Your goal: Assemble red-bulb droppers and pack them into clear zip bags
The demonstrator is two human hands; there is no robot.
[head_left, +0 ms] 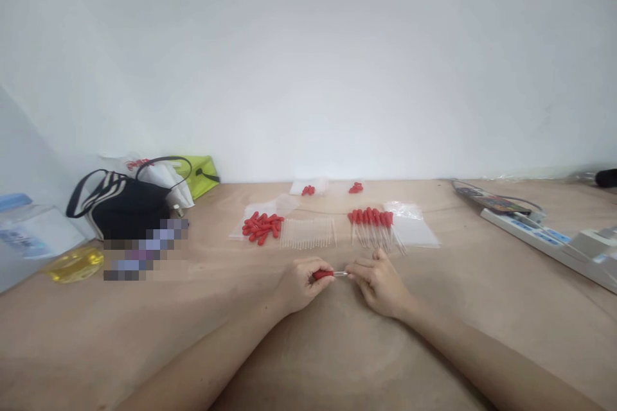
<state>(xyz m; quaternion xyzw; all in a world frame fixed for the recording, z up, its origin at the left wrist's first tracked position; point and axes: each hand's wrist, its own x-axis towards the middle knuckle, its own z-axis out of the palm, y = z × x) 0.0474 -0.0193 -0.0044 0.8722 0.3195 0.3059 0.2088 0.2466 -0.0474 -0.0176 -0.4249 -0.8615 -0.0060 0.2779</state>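
Note:
Near the middle of the table, my left hand (299,284) pinches a red handle-shaped piece (323,275). A thin clear rod (340,274) spans the gap from this red piece to my right hand (378,282), whose fingers are closed on its other end. Beyond my left hand lie a pile of loose red pieces (261,227) and a row of thin clear rods (306,234). Beyond my right hand several red pieces with rods attached (371,217) lie side by side, red ends away from me.
Clear plastic bags (415,226) lie behind the rods. Two small red groups (308,190) (355,188) sit near the wall. A black bag (130,209), a green bag (201,173) and a yellow item (77,264) are left; a power strip (540,237) is right.

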